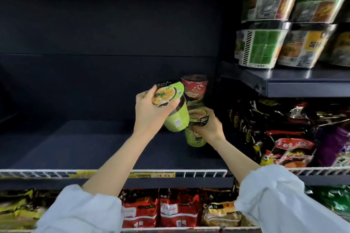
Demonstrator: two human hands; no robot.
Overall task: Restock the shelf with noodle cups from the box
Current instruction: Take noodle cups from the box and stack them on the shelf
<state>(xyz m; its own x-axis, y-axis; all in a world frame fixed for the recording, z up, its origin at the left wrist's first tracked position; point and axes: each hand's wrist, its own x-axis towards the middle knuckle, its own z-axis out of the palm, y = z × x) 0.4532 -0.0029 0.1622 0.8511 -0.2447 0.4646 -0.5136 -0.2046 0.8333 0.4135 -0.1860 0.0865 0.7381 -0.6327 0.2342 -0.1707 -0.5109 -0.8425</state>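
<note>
My left hand (151, 111) grips a green noodle cup (175, 119) by its lid end, tilted over the dark shelf (94, 143). To its right, my right hand (210, 128) holds a second green noodle cup (196, 139) by its top, upright and low at the shelf surface; whether it touches the shelf I cannot tell. A red noodle cup (194, 87) stands upright behind both, near the back right of the shelf. The box is not in view.
A white wire rail (37, 173) with yellow price tags runs along the shelf's front edge. Noodle packets (291, 147) fill the bay to the right. Large green noodle bowls (265, 47) are stacked on an upper right shelf. Red packets (161, 212) sit on the shelf below.
</note>
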